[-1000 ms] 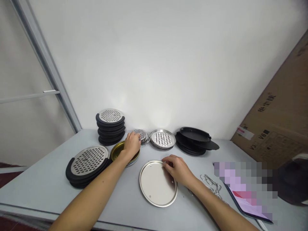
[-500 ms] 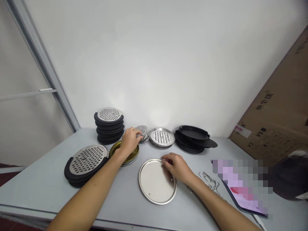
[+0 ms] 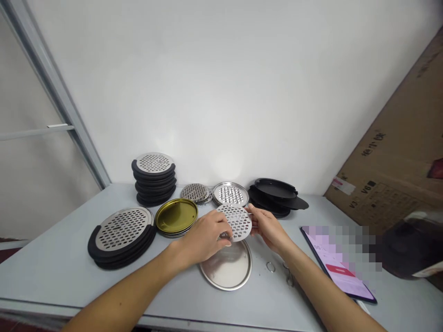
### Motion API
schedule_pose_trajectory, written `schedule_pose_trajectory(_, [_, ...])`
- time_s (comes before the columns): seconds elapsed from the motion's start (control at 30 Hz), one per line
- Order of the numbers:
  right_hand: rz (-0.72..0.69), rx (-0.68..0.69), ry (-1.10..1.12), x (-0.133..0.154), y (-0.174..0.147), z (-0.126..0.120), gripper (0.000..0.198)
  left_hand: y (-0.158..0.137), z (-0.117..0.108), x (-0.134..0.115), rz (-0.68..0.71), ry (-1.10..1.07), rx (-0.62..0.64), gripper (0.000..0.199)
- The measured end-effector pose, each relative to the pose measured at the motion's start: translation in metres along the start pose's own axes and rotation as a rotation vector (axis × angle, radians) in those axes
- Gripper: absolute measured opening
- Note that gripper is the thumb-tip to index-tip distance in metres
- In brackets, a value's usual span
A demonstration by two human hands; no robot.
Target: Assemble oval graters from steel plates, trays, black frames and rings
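Note:
A round perforated metal disc [image 3: 238, 222] is held tilted between both hands, above a round silver metal tray [image 3: 230, 269] with a raised rim. My left hand [image 3: 209, 233] pinches the disc at its left edge. On the opposite side, my right hand [image 3: 265, 226] grips the right edge, with some fingers hidden behind it. Behind them lie more perforated discs [image 3: 194, 192] in a loose pile. A stack of trays with a grater-like disc [image 3: 230, 194] on top stands at the back. Gold-coloured round trays [image 3: 176, 216] sit left of my left hand.
Black-rimmed perforated plates are stacked at the back left [image 3: 154, 177] and front left [image 3: 122, 235]. Black round trays [image 3: 277, 193] pile up at the back right. Wire rings [image 3: 270, 267], a phone-like screen [image 3: 337, 272] and a cardboard box [image 3: 391, 170] are to the right.
My left hand has come forward from the back pile with a perforated disc. My right hand has left the silver tray's rim and now holds the disc's right edge.

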State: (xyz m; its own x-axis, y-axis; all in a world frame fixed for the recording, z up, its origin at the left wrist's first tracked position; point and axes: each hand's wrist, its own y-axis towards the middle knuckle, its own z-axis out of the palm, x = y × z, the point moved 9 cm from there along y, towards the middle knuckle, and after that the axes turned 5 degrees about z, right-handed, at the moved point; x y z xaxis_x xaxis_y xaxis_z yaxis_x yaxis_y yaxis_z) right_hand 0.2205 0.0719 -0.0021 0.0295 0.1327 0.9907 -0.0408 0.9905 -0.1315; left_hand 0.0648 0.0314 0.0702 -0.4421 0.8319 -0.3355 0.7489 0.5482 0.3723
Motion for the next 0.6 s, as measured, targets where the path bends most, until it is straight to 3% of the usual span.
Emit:
schedule_pose_trajectory(0.13, [0.065, 0.107, 0.177, -0.003, -0.003, 0.010, 0.033, -0.005, 0.002, -0.003, 0.095, 0.008, -0.040, 0.011])
schedule_pose_trajectory(0.33, [0.074, 0.116, 0.248, -0.001, -0.004, 0.012, 0.030, -0.012, -0.018, -0.001, 0.136, -0.054, -0.221, 0.020])
schedule_pose_trajectory(0.47, [0.083, 0.137, 0.235, 0.000, -0.007, 0.016, 0.032, -0.014, -0.036, 0.033, -0.096, -0.185, -0.397, 0.016])
schedule_pose_trajectory(0.6, [0.124, 0.261, 0.107, -0.002, -0.013, 0.028, 0.037, -0.016, -0.024, 0.068, -0.315, -0.299, -0.289, 0.020])
